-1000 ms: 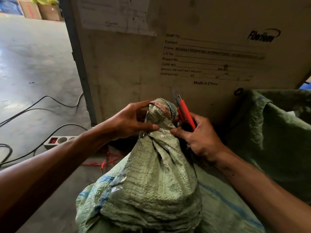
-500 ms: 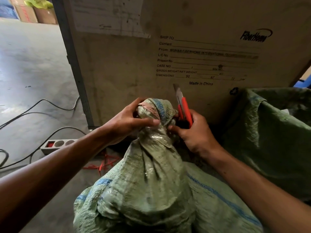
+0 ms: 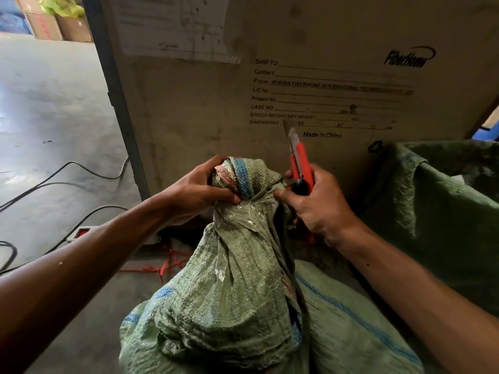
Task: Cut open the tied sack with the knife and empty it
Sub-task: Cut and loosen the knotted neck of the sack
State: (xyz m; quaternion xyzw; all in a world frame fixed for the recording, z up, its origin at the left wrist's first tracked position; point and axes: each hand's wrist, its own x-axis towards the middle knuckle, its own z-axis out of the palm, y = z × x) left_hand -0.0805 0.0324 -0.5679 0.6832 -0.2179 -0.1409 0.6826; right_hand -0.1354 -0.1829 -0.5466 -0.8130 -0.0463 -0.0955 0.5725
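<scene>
Here, well left of the left hand [image 3: 199, 188], black cables [image 3: 62, 171] trail over the concrete floor [image 3: 54, 103], and a power strip [image 3: 83, 233] lies below its forearm. The left hand grips the bunched neck of the green woven sack [image 3: 229, 279], fingers curled round the tuft above the tie. Just right of that neck, the right hand [image 3: 316, 209] holds a red knife [image 3: 301, 166], blade pointing up and away, thumb touching the tie. Behind both hands stands a printed cardboard crate [image 3: 324, 90]. Right of the right hand hangs another green sack [image 3: 437, 211], open-mouthed.
</scene>
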